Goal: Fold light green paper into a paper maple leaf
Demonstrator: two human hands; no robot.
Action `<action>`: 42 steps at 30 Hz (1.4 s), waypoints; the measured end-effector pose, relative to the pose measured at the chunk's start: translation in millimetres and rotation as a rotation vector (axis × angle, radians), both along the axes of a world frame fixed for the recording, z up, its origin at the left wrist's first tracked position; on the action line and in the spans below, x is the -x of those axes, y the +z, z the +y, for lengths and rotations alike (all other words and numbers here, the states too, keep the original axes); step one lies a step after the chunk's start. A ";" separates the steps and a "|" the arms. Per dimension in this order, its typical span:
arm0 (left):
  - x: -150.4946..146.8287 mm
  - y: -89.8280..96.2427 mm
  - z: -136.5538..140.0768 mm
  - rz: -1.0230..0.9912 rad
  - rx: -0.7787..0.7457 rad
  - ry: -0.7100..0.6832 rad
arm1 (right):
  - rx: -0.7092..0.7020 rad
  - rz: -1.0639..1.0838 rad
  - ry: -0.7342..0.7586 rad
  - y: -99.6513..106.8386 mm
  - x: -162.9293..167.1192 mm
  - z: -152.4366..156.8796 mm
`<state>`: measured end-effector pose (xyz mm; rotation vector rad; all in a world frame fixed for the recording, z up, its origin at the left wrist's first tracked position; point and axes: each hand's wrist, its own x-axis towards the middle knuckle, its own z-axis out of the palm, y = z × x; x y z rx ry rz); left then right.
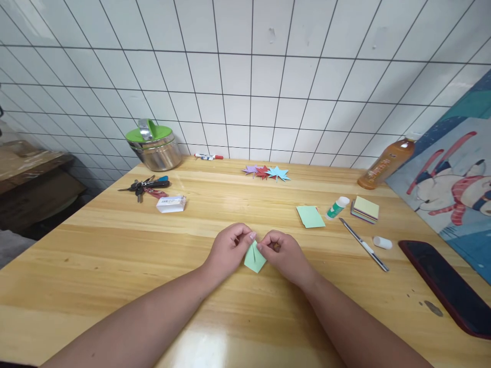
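A small piece of folded green paper (254, 259) is between my two hands, low over the wooden table, with a crease or slit running down its middle. My left hand (232, 246) pinches its upper left edge between thumb and finger. On the other side, my right hand (284, 253) pinches the upper right edge. The fingertips hide the top of the paper. Farther right lies a green paper square (310, 217), with a glue stick (338, 208) beside it. Several paper maple leaves (279, 174) in purple, red and light blue rest near the wall.
On the right are a pad of sticky notes (366, 209), a pen-like silver tool (364, 245), a white cap (382, 243), a phone (447, 286) and a bottle (387, 163). Keys (141, 188), a small white box (171, 204), a steel pot (159, 151) and a marker (208, 157) are on the left.
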<state>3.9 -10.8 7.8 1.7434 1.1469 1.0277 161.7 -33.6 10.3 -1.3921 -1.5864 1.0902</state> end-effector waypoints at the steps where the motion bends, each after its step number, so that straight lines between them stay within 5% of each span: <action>1: 0.4 -0.2 1.3 -0.025 0.009 0.024 | 0.008 0.001 0.008 0.2 -0.2 0.4; 10: 3.3 -1.7 9.6 -0.140 0.063 0.144 | -0.002 -0.006 -0.049 -1.8 1.6 2.6; 20: 7.7 -1.0 12.3 -0.214 0.264 -0.182 | 0.008 0.132 -0.121 -6.2 -1.8 5.8; 30: 6.1 -7.2 12.3 -0.145 0.272 -0.181 | -0.035 0.045 -0.100 -10.1 -1.0 6.9; 34: 7.0 -4.7 13.4 -0.187 0.332 -0.159 | -0.159 0.018 -0.089 -7.6 -2.7 2.2; 39: 9.9 -1.9 16.7 -0.225 0.415 -0.119 | -0.520 -0.152 0.141 -3.6 -7.6 -2.4; 42: 11.0 -3.5 18.5 -0.224 0.431 -0.150 | -0.621 -0.265 0.191 -3.5 -8.6 -0.2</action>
